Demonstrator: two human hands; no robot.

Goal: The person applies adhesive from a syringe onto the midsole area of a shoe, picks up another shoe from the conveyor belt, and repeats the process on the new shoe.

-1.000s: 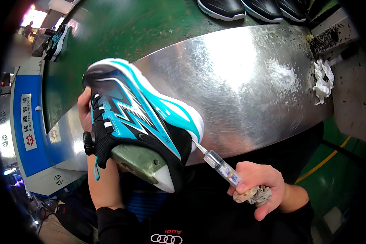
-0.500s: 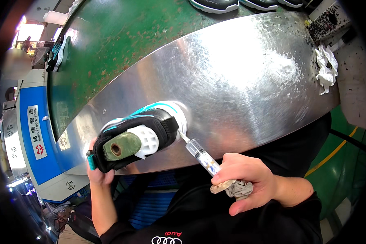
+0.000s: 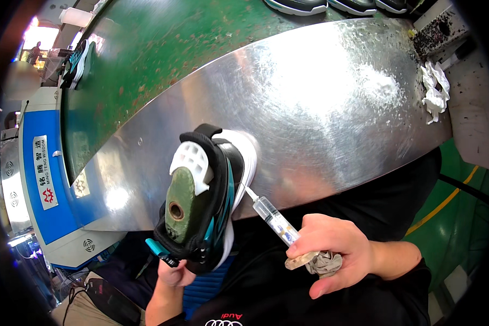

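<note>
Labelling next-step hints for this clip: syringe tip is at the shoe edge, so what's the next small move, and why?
Probably a gentle press on the plunger. The right hand holds the clear plastic syringe with its tip against the white sole edge of the black and teal sneaker, while the left hand grips that shoe from below, its olive-green last facing up.

left hand [image 3: 171,271]: mostly hidden under the sneaker [image 3: 206,201]; only the knuckles and wrist show. sneaker's outer sole faces away, unseen. syringe [image 3: 271,217]: needle tip hidden where it meets the sneaker's white sole edge; contents too small to tell. plunger end buried in the right hand [image 3: 331,252], along with most of a grey rag [image 3: 323,263]. row of shoes [image 3: 331,5] at top cut off by the frame edge. dark shoe [image 3: 79,62] at far left bent by the lens, detail unclear. white crumpled cloth [image 3: 434,89]: kind unclear.
</note>
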